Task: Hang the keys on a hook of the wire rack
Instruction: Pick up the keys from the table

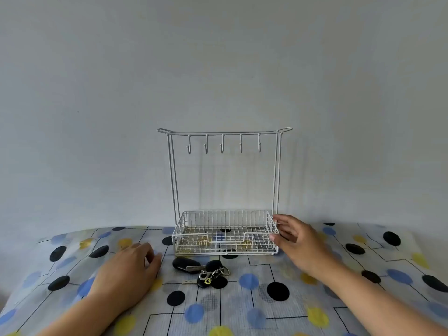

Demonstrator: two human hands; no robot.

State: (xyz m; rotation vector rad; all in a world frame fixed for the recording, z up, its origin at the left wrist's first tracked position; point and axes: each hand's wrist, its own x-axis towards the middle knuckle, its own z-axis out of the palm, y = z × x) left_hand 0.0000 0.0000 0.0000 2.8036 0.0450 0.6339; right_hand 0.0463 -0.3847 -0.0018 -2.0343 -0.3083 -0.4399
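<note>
Closest to the camera, both bare forearms reach in over a tablecloth [254, 309] covered in black, blue and yellow dots. The left hand [126, 275] lies palm down on the cloth, fingers loosely curled, nothing in it, fingertips just left of the keys. The keys [202, 271] are lying flat on the cloth between the hands: a bunch with black fobs, a metal clip and a little yellow heart charm, right in front of the rack's basket. The right hand [294, 241] is spread open, empty, fingertips at the basket's right front corner; can't tell if they actually touch. Behind that, the white wire rack [224, 135] stands against a plain wall, five hooks on its top bar, all bare.
</note>
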